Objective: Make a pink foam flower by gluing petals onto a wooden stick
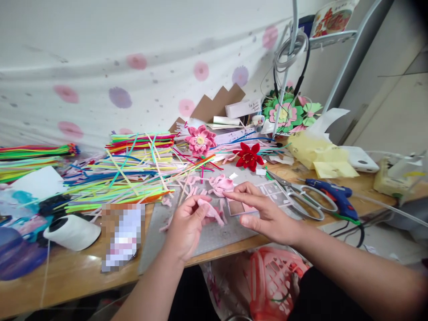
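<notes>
Between its thumb and fingers, my left hand [189,225] pinches a pink pipe-cleaner petal [210,210] above the grey cutting mat [194,245]. My right hand [262,211] is apart from that petal, its index finger stretched toward the left and the thumb separate. Just beyond the fingertips lies a cluster of pink petals [220,184] on the mat. More pink pieces are scattered around it, partly hidden behind my hands. A finished pink flower [200,140] and a red flower [249,156] rest farther back.
Bundles of coloured pipe cleaners [140,156] cover the left and back. Large scissors [309,198] and a blue glue gun [329,194] lie at the right. A white thread cone [72,232] is at the left front. A coral plastic basket [274,281] stands below the table edge.
</notes>
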The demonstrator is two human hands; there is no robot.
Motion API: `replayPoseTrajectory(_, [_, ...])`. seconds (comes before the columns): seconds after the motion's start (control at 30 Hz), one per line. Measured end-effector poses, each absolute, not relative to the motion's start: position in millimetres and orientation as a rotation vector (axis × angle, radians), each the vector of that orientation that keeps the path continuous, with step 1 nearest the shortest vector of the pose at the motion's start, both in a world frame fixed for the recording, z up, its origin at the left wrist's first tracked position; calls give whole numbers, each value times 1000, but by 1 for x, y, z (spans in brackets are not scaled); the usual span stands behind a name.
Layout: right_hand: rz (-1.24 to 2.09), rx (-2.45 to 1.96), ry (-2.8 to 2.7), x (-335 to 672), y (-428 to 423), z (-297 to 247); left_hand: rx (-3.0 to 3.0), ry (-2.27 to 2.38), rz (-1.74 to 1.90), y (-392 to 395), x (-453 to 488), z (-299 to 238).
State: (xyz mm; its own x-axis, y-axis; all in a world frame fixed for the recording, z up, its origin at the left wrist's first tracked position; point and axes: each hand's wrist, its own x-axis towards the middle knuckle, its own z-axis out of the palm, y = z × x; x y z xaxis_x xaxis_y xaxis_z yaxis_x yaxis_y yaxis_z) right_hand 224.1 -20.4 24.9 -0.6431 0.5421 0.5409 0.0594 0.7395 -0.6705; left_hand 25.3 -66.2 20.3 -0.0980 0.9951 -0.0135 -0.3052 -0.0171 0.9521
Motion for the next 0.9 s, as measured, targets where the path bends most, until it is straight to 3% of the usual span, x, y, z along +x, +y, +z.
replayPoseTrajectory(0.5, [-63, -541, -2458, 232, -20, 20, 1075, 1051, 1372, -73, 50, 16])
replayPoseTrajectory(0.9, [-238, -549, -2367, 227, -26, 18, 839, 954, 1395, -78, 44, 24])
